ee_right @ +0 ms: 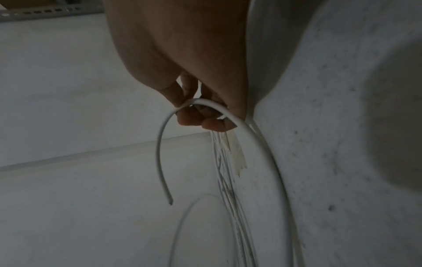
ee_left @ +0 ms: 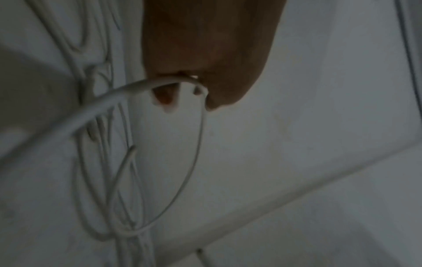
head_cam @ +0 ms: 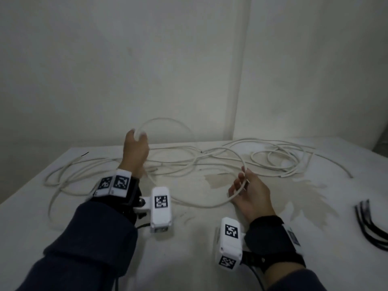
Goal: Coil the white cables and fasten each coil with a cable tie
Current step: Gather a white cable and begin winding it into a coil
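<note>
White cable point(head_cam: 210, 203) slack between both hands point(head_cam: 136, 147), pinched in each.

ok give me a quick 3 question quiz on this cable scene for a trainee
1. True or false: the left hand lies flat on the table.
2. What does the right hand hold? A) a black tie B) a white cable C) nothing
3. Fill in: the black ties lie on the person's ___ side.

Key: 1 false, it is raised, gripping a cable loop. 2 B. 3 right.
</note>
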A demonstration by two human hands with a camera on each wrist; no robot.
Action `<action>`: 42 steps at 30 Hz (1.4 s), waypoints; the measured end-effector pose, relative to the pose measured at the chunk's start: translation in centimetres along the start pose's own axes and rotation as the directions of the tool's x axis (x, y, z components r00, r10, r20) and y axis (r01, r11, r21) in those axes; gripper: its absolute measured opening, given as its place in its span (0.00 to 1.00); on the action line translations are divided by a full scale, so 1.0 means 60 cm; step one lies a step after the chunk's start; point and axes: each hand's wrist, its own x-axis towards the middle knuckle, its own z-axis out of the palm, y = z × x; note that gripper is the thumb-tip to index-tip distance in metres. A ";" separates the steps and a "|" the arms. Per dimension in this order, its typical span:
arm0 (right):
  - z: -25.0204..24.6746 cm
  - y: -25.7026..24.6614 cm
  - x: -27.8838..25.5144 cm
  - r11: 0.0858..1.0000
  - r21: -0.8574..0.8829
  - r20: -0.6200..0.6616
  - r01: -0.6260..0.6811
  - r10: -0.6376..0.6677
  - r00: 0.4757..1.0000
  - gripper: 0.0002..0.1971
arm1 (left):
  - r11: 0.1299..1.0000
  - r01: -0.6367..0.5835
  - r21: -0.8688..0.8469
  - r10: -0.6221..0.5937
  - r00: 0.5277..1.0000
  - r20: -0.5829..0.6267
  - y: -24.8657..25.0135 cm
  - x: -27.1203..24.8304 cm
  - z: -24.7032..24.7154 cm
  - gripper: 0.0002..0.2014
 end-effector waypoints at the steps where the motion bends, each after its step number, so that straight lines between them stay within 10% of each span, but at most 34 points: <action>1: 0.001 0.000 0.002 1.000 0.007 -0.001 -0.001 0.001 1.000 0.05 | 0.954 0.056 0.293 -0.048 0.998 -0.033 -0.021 0.000 -0.006 0.32; 3: 0.003 -0.001 0.003 0.999 0.046 0.012 -0.020 0.020 1.000 0.06 | 0.850 0.019 0.527 0.041 0.994 -0.102 -0.044 -0.027 -0.013 0.35; 6: 0.011 -0.003 -0.003 0.989 0.135 0.061 -0.064 0.056 0.997 0.10 | 0.943 -0.064 0.326 0.025 0.992 0.122 -0.050 -0.081 -0.024 0.16; 11: 0.036 0.020 -0.035 0.947 0.254 0.169 -0.196 0.156 0.973 0.09 | 0.914 0.292 0.283 -0.404 0.721 0.563 -0.068 -0.160 -0.037 0.26; 15: 0.048 0.053 -0.063 0.940 0.192 0.271 -0.282 0.225 0.936 0.07 | 0.848 0.481 -0.224 -0.322 0.802 0.503 -0.097 -0.146 -0.041 0.18; 20: 0.057 0.055 -0.083 0.949 0.051 0.386 -0.311 0.269 0.883 0.07 | 0.639 0.380 -0.669 -0.222 0.923 0.313 -0.110 -0.126 -0.047 0.08; 34: 0.048 0.063 -0.064 0.985 -0.049 0.123 -0.163 0.168 0.978 0.12 | 0.810 0.294 -0.506 -0.114 0.927 0.356 -0.116 -0.115 -0.054 0.12; 42: 0.056 0.066 -0.100 0.761 -0.596 0.361 0.257 -0.033 0.932 0.08 | 0.877 0.287 -0.386 -0.082 0.880 0.468 -0.112 -0.126 -0.051 0.12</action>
